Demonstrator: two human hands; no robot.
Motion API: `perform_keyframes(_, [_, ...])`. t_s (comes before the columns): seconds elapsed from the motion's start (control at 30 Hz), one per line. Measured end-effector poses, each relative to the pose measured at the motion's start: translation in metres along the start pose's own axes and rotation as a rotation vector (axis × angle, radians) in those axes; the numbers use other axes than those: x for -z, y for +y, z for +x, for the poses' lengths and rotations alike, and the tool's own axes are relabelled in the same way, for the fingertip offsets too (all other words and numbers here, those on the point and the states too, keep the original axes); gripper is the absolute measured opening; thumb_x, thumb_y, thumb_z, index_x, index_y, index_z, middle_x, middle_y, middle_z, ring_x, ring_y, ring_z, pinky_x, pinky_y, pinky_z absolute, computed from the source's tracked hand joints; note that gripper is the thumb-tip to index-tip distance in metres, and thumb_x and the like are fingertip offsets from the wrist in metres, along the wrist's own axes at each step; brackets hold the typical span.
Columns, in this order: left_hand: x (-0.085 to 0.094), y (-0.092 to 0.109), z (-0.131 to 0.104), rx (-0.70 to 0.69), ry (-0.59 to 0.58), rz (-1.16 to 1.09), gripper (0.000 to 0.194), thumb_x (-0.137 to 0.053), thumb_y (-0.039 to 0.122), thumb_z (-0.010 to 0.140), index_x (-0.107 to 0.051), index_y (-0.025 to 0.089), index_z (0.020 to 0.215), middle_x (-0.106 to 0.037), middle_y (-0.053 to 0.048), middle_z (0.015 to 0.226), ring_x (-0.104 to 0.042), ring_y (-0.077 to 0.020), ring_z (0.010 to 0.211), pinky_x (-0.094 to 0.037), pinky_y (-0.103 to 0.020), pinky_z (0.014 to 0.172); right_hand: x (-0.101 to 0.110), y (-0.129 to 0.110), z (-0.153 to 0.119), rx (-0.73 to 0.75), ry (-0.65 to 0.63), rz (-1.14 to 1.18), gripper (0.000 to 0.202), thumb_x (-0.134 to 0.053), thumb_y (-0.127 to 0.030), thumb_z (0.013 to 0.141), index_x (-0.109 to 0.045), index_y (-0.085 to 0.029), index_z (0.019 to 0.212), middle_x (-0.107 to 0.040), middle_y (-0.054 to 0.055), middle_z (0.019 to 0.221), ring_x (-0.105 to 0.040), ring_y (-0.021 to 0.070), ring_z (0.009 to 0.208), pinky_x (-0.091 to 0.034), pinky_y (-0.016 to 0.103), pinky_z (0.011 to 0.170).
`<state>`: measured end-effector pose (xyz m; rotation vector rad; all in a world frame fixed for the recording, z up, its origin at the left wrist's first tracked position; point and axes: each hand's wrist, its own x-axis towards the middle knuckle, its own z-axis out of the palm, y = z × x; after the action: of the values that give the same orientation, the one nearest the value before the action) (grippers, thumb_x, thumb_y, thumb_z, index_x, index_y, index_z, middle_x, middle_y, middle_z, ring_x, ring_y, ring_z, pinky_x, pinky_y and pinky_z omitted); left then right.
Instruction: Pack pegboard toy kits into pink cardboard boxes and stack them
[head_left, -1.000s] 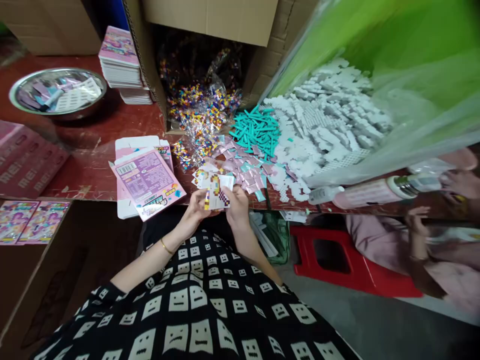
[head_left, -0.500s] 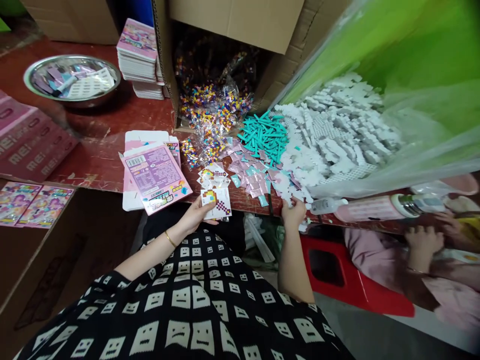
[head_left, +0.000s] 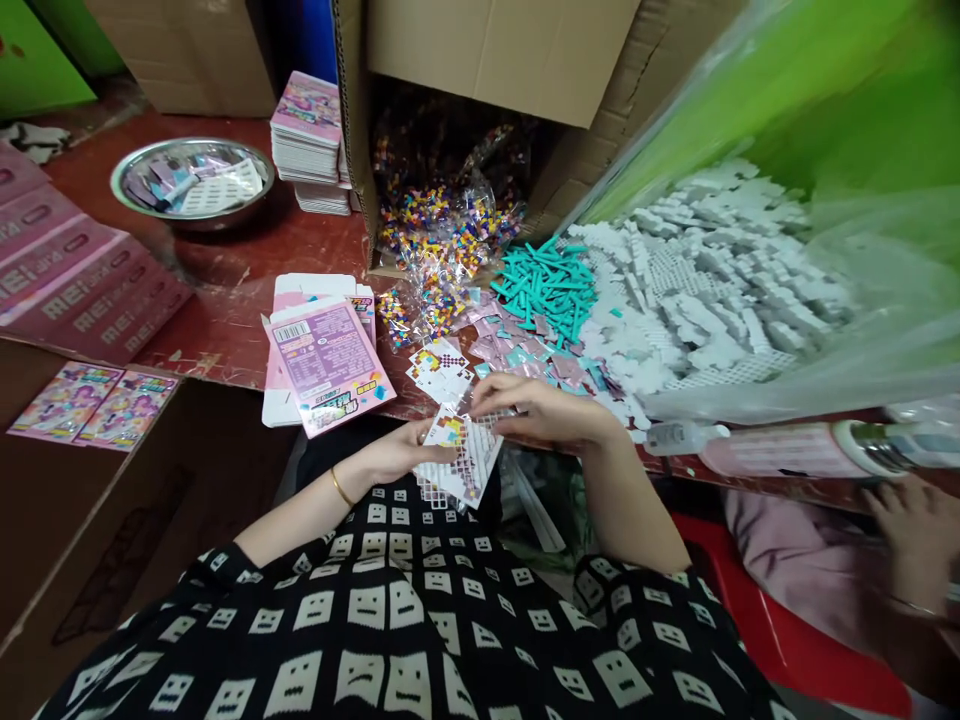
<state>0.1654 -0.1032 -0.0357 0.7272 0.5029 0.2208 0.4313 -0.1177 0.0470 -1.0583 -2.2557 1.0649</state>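
Note:
My left hand [head_left: 394, 452] is closed on a printed pattern card [head_left: 450, 428], thumb on top, above my lap. A white grid plate [head_left: 482, 440] lies over the card's right part, and more white grid shows below the card. Bent over the plate's upper right edge, my right hand [head_left: 544, 408] pinches it. Just beyond are more pattern cards [head_left: 435, 362] on the table edge. Near them lie small pink and teal packets [head_left: 517, 345], a heap of teal sticks [head_left: 546, 290] and clear bags of coloured beads [head_left: 442, 245] spilling from a carton.
White grid plates [head_left: 697, 280] fill a plastic-lined area at right. Purple-pink boxes [head_left: 330, 355], a metal bowl [head_left: 191, 215] and stacked cards [head_left: 306, 125] stand left. A bottle [head_left: 780, 450] lies at the right edge, near another person's hand [head_left: 911, 530].
My right hand has moved left from the white plates at the table edge to the card, bringing a white grid plate over it. The view has shifted slightly.

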Motion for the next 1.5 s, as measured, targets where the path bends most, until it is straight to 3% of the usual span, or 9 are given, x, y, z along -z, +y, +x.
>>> perform_keyframes(0.17, [0.005,-0.010,0.002,-0.100,0.258,-0.012,0.053,-0.090,0.033,0.066,-0.067,0.014,0.110,-0.077,-0.007,0.094,-0.071,-0.0161,0.073,-0.058,-0.027,0.069,0.031,0.121,0.028,-0.702,0.578,-0.559,0.034,-0.057,-0.025,0.090,-0.068,-0.016,0.121,-0.065,0.016,0.118,-0.057,0.0299,0.111,-0.047,0.045,0.096])
perform_keyframes(0.23, [0.007,-0.011,0.006,-0.083,0.298,-0.041,0.052,-0.090,0.033,0.066,-0.066,0.014,0.109,-0.077,-0.007,0.091,-0.070,-0.0156,0.068,-0.057,-0.025,0.062,0.038,0.156,0.029,-0.875,0.565,-0.751,0.042,-0.049,-0.017,0.088,-0.063,-0.009,0.127,-0.062,0.023,0.121,-0.054,0.0345,0.115,-0.043,0.047,0.096])
perform_keyframes(0.37, [0.008,-0.009,0.008,-0.060,0.345,-0.139,0.055,-0.089,0.026,0.066,-0.064,0.015,0.113,-0.077,-0.007,0.093,-0.071,-0.0164,0.066,-0.058,-0.025,0.056,0.044,0.184,0.021,-0.877,0.393,-0.909,0.044,-0.038,-0.012,0.090,-0.063,-0.006,0.125,-0.061,0.027,0.121,-0.053,0.0354,0.115,-0.039,0.049,0.096])
perform_keyframes(0.5, [0.006,-0.005,0.008,-0.046,0.379,-0.167,0.055,-0.090,0.024,0.064,-0.063,0.016,0.112,-0.075,-0.007,0.089,-0.071,-0.0192,0.065,-0.057,-0.026,0.048,0.052,0.194,0.011,-0.781,0.365,-0.968,0.038,-0.045,-0.018,0.086,-0.066,-0.007,0.116,-0.062,0.025,0.117,-0.053,0.0346,0.112,-0.038,0.047,0.096])
perform_keyframes(0.73, [0.008,-0.008,0.011,-0.048,0.427,-0.161,0.054,-0.087,0.019,0.064,-0.063,0.015,0.111,-0.076,-0.011,0.098,-0.072,-0.0198,0.066,-0.058,-0.027,0.049,0.057,0.213,0.002,-0.742,0.932,-0.420,0.014,-0.055,-0.023,0.076,-0.062,-0.016,0.086,-0.065,0.011,0.083,-0.060,0.0254,0.080,-0.050,0.043,0.085])
perform_keyframes(1.0, [0.009,-0.011,0.009,-0.097,0.350,-0.166,0.061,-0.090,0.018,0.061,-0.060,0.016,0.115,-0.076,-0.009,0.098,-0.073,-0.0201,0.073,-0.060,-0.028,0.056,0.058,0.180,-0.032,-0.606,1.320,-0.214,0.041,-0.045,-0.017,0.081,-0.041,-0.019,0.121,-0.055,0.004,0.092,-0.065,0.0166,0.070,-0.055,0.034,0.069])
perform_keyframes(1.23, [0.004,-0.005,0.003,-0.081,0.341,-0.165,0.061,-0.088,0.016,0.064,-0.058,0.017,0.117,-0.075,-0.008,0.099,-0.073,-0.0197,0.074,-0.062,-0.029,0.060,0.007,0.168,-0.046,-0.762,1.136,-0.358,0.024,-0.065,-0.031,0.072,-0.062,-0.016,0.091,-0.062,0.011,0.096,-0.059,0.0231,0.083,-0.052,0.046,0.088])
perform_keyframes(1.4, [0.007,-0.004,0.000,-0.122,0.321,-0.191,0.065,-0.086,0.011,0.063,-0.057,0.019,0.120,-0.073,-0.008,0.108,-0.073,-0.0213,0.085,-0.065,-0.034,0.069,-0.045,0.160,-0.093,-0.952,1.231,-0.464,0.036,-0.061,-0.043,0.077,-0.065,-0.013,0.096,-0.064,0.015,0.096,-0.059,0.0271,0.086,-0.051,0.049,0.088])
perform_keyframes(1.5, [0.007,-0.008,0.002,-0.088,0.314,-0.169,0.063,-0.083,0.013,0.066,-0.057,0.021,0.123,-0.071,-0.008,0.111,-0.072,-0.0229,0.088,-0.066,-0.038,0.065,-0.082,0.146,-0.112,-0.883,1.177,-0.522,0.044,-0.061,-0.052,0.079,-0.066,-0.015,0.103,-0.065,0.016,0.103,-0.060,0.0299,0.096,-0.049,0.049,0.092])
